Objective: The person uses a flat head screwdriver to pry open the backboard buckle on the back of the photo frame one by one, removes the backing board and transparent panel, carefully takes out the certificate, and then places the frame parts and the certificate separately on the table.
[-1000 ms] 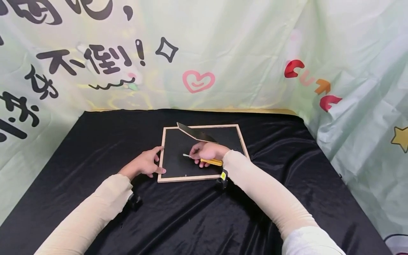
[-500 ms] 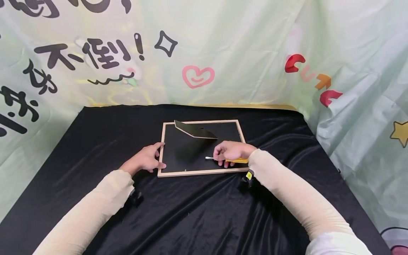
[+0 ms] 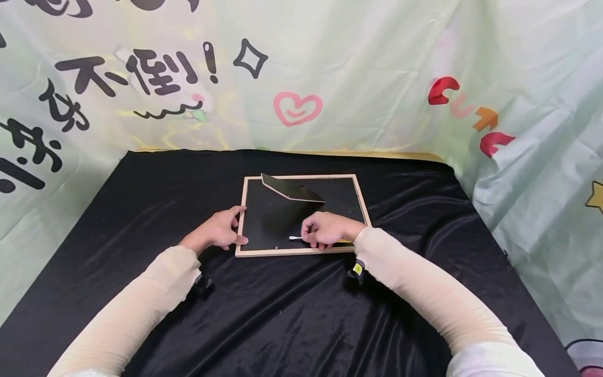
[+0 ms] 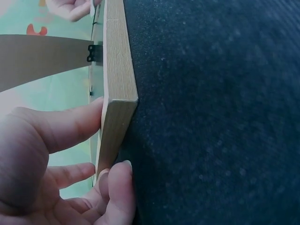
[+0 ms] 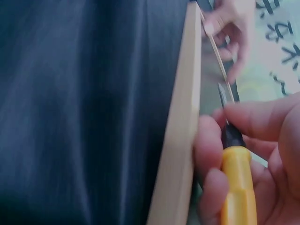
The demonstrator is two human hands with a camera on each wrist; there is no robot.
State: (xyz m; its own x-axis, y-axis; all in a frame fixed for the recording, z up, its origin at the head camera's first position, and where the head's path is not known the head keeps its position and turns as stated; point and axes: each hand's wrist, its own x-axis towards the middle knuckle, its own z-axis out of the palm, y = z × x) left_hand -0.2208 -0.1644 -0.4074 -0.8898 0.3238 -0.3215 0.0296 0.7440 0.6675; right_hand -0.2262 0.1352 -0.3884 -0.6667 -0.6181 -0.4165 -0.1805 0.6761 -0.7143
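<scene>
A wooden picture frame (image 3: 292, 252) lies back up on the table, with its dark backing board (image 3: 268, 222) showing. The hinged stand leg (image 3: 291, 189) is raised from the board. At the left edge, my left hand (image 3: 218, 229) holds the frame near its front corner; the thumb (image 4: 75, 124) lies on the rim and other fingers touch the side. My right hand (image 3: 327, 229) grips a flat-blade screwdriver (image 5: 238, 183) with a yellow handle, pinching it near the shaft. Its blade (image 3: 295, 238) points left over the front part of the board.
Black cloth (image 3: 264, 314) with folds covers the table. A pale printed curtain (image 3: 367, 94) hangs behind and at the sides. A small black hinge (image 4: 95, 53) joins the stand leg to the board. Small metal tabs (image 3: 276, 247) show along the frame's inner edge.
My right hand moved right and toward the frame's front with the screwdriver, then slightly back left. The left hand stays on the frame's left edge. The head view has tilted slightly.
</scene>
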